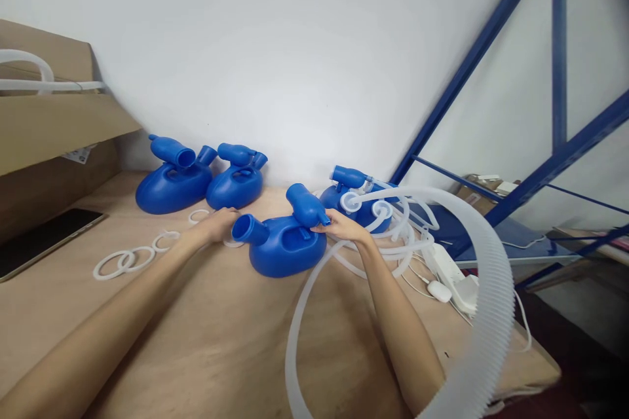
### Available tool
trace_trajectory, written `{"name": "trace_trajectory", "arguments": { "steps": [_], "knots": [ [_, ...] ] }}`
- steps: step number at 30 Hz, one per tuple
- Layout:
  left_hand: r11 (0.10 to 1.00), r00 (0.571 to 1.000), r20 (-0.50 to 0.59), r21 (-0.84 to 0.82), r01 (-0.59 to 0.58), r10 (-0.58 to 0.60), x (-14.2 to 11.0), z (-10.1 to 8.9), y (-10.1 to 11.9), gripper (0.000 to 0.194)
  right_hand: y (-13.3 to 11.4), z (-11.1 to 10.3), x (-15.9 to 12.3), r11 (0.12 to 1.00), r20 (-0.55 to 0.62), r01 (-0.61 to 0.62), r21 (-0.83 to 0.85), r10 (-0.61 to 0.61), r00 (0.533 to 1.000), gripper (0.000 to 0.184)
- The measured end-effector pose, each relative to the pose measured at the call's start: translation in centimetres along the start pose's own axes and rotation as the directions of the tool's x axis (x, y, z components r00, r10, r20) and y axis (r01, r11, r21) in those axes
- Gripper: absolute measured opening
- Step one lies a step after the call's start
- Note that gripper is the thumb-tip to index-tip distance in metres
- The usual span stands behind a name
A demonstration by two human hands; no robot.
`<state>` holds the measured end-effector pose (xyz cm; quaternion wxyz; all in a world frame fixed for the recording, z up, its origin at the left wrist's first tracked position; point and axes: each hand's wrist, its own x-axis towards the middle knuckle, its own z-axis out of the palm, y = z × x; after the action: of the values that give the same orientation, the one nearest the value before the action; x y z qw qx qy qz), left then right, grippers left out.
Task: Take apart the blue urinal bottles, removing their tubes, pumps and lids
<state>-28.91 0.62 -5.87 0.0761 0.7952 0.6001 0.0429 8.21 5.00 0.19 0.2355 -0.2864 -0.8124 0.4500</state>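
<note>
A blue plastic urinal bottle [287, 252] stands on the table, its open neck pointing up and left. On its handle rests a blue funnel-shaped piece [305, 206], tilted, with its narrow nozzle toward the right. My right hand [344, 226] has its fingers closed at that nozzle end. Left of the bottle's neck, my left hand [220, 224] hovers low, palm down, its fingertips largely hidden. A white ring [233, 244] lies just below it on the table. Several more white rings [111, 265] lie further left, some overlapping.
Two blue bottles with funnel pieces [171, 190] stand by the wall. More bottles and coiled white hoses [400, 236] lie right. A thick corrugated hose [491, 275] arches in front. A phone [49, 236], cardboard box [63, 121], power strip [449, 272] and blue metal frame [472, 72] surround.
</note>
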Motion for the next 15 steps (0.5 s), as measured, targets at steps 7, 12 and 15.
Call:
{"name": "trace_trajectory", "arguments": {
  "steps": [7, 12, 15],
  "knots": [
    [0.995, 0.994, 0.043, 0.002, 0.103, -0.103, 0.6, 0.0, -0.2, 0.032, 1.1, 0.7, 1.1, 0.997, -0.138, 0.074, 0.039, -0.068, 0.988, 0.03],
    [0.986, 0.988, 0.017, -0.06, 0.155, -0.155, 0.5, 0.1, 0.7, 0.034, -0.8, -1.2, 0.0, 0.973, -0.299, 0.105, 0.205, -0.04, 0.953, 0.065],
    [0.977, 0.98, -0.026, -0.096, 0.192, -0.195, 0.3, 0.2, 1.2, 0.037, -2.9, -1.6, -0.9, 0.909, -0.367, 0.115, 0.401, 0.044, 0.929, 0.063]
  ]
}}
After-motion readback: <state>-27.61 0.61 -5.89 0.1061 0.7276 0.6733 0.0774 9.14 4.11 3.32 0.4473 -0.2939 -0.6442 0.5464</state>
